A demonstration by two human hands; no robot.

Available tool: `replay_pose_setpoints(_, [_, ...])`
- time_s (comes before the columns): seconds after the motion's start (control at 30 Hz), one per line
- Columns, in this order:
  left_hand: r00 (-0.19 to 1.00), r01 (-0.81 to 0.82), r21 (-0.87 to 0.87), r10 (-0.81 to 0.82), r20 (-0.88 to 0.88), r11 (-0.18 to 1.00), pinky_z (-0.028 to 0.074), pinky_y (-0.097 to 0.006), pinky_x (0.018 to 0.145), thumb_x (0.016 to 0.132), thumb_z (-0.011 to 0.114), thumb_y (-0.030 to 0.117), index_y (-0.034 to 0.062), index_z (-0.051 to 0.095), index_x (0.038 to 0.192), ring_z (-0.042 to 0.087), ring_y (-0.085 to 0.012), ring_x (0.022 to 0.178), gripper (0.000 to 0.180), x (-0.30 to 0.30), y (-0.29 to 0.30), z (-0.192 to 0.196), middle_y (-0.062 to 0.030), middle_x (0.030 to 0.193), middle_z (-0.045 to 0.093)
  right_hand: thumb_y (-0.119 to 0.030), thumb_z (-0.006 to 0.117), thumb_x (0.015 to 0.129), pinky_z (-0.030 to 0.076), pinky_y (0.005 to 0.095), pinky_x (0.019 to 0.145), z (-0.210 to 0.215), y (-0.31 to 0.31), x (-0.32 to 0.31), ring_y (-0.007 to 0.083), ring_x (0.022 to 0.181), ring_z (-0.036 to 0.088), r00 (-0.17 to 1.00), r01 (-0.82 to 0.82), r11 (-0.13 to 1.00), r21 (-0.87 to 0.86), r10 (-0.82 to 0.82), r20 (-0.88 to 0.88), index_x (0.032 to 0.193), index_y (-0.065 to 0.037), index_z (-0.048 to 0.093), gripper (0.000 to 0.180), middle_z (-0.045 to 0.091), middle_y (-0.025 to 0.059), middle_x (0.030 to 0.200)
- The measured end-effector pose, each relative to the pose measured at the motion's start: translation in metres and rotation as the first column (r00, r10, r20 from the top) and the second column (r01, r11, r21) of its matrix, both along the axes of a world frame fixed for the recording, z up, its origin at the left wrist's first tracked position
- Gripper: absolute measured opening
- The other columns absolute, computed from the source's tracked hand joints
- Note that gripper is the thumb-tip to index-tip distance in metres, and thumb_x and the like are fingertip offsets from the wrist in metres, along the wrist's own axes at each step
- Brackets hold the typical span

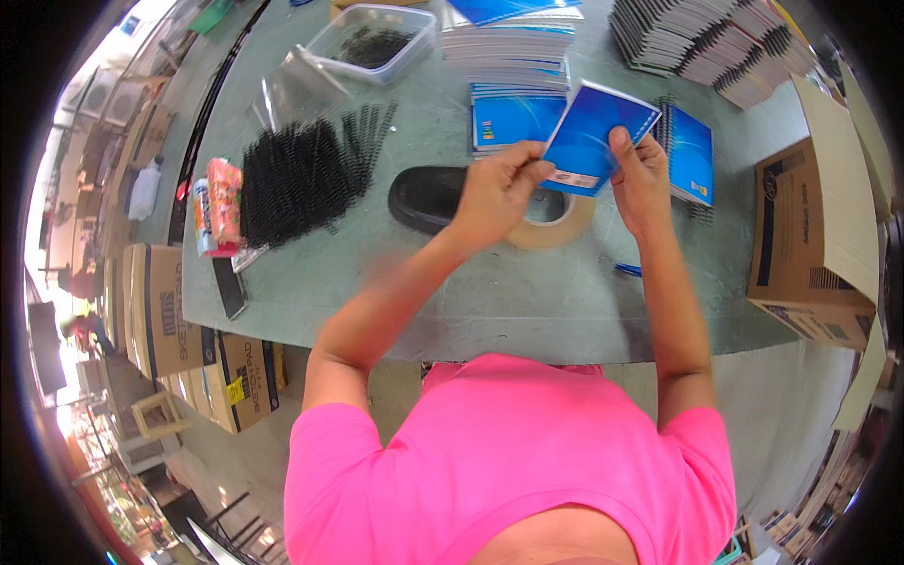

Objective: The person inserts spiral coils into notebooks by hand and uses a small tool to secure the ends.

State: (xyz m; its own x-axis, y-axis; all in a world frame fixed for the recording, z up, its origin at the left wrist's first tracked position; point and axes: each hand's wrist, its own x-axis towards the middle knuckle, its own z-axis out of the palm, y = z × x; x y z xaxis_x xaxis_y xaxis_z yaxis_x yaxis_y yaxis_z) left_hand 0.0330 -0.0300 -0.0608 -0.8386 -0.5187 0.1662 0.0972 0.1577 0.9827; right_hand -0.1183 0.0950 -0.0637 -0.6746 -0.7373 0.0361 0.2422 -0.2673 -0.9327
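At the far left of the frame, cardboard boxes point(179, 325) stand beside the grey table point(527, 301). On its left part lies a heap of black spiral coils point(297, 179), with a clear tub point(377, 42) above it. At centre, the left hand point(494, 193) pinches the lower left edge of a small blue notebook point(593, 137), held above a roll of tape point(556, 226). The right hand point(640, 179) clamps its right side. Blue notebook stacks point(513, 56) sit behind.

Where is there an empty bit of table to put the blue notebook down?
Bare table lies along the near edge, between the phone and the blue pen, in front of the tape roll. Farther back it is crowded: black spiral coils, notebook stacks. Both hands hold the notebook.
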Motion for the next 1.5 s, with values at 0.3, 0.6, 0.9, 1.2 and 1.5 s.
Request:
replay_pose_setpoints(0.3, [0.759, -0.191, -0.836, 0.618, 0.207, 0.515, 0.048, -0.040, 0.078, 0.085, 0.058, 0.026, 0.0002, 0.062, 0.098, 0.062, -0.0304, 0.086, 0.029, 0.041, -0.173, -0.057, -0.0162, 0.095, 0.064, -0.022, 0.063, 0.082, 0.043, 0.0389, 0.052, 0.076, -0.021, 0.017, 0.0272, 0.058, 0.060, 0.365, 0.177, 0.862, 0.474, 0.390, -0.845, 0.089, -0.007, 0.063, 0.017, 0.058, 0.0154, 0.066])
replay_pose_setpoints(0.6, [0.793, -0.185, -0.867, 0.592, 0.146, 0.462, 0.046, -0.044, 0.074, 0.088, 0.053, 0.020, 0.0060, 0.053, 0.110, 0.059, -0.0356, 0.085, 0.027, 0.030, -0.143, -0.035, -0.0183, 0.096, 0.058, -0.030, 0.061, 0.082, 0.043, 0.0448, 0.060, 0.049, -0.052, 0.021, 0.0363, 0.072, 0.057, 0.167, 0.282, 0.775, 0.565, 0.541, -0.824, 0.079, -0.006, 0.056, 0.025, 0.059, 0.0159, 0.072])
replay_pose_setpoints(0.9, [0.956, -0.144, -0.807, 0.290, 0.036, 0.573, 0.048, -0.037, 0.068, 0.088, 0.055, 0.013, 0.0055, 0.059, 0.104, 0.061, -0.0298, 0.078, 0.018, 0.050, -0.099, -0.018, -0.0163, 0.092, 0.060, -0.029, 0.059, 0.084, 0.047, 0.0393, 0.062, 0.042, -0.059, 0.033, 0.0299, 0.073, 0.062, 0.281, 0.235, 0.829, 0.507, 0.441, -0.852, 0.098, -0.015, 0.065, 0.021, 0.066, 0.0092, 0.080])
replay_pose_setpoints(1.2, [0.976, -0.164, -0.694, 0.219, -0.010, 0.701, 0.046, -0.032, 0.063, 0.086, 0.060, 0.017, 0.0057, 0.064, 0.099, 0.060, -0.0252, 0.070, 0.018, 0.041, -0.057, 0.004, -0.0122, 0.080, 0.062, -0.029, 0.059, 0.084, 0.046, 0.0371, 0.058, 0.043, -0.060, 0.036, 0.0279, 0.066, 0.062, 0.290, 0.243, 0.829, 0.504, 0.433, -0.853, 0.100, -0.019, 0.067, 0.020, 0.065, 0.0092, 0.074])
replay_pose_setpoints(1.5, [0.964, -0.199, -0.745, 0.263, -0.033, 0.636, 0.047, -0.032, 0.060, 0.083, 0.063, 0.018, 0.0043, 0.064, 0.091, 0.060, -0.0277, 0.067, 0.015, 0.040, -0.054, 0.013, -0.0122, 0.079, 0.063, -0.026, 0.057, 0.085, 0.048, 0.0399, 0.060, 0.042, -0.062, 0.040, 0.0290, 0.072, 0.063, 0.296, 0.243, 0.825, 0.511, 0.438, -0.849, 0.098, -0.019, 0.066, 0.018, 0.066, 0.0092, 0.078])
